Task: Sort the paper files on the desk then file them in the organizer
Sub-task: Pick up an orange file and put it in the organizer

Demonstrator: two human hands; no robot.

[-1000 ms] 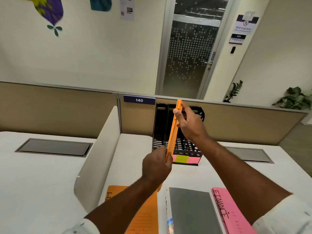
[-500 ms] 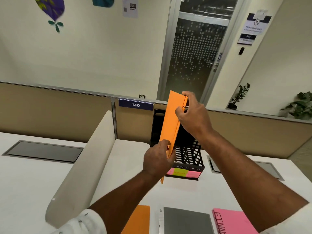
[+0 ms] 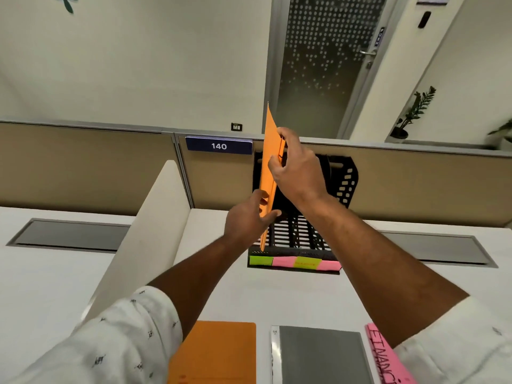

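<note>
I hold an orange file (image 3: 269,162) upright and edge-on over the black slotted organizer (image 3: 345,187) at the back of the desk. My right hand (image 3: 296,167) grips its upper edge, my left hand (image 3: 246,220) pinches its lower edge. The file's bottom corner hangs just above the organizer's leftmost slot. Green, pink and yellow sticky labels (image 3: 295,263) line the organizer's front. Near me on the desk lie another orange file (image 3: 219,353), a grey file (image 3: 322,356) and a pink file (image 3: 386,356) with handwriting.
A white curved divider (image 3: 146,223) stands left of the organizer. Behind runs a beige partition (image 3: 83,162) with a "140" sign (image 3: 219,146). Grey cable hatches (image 3: 69,235) are set into the white desk on both sides.
Both hands carried the orange file forward and up toward the organizer, and my view moved closer to the desk's back, so the files near me appear lower in the frame.
</note>
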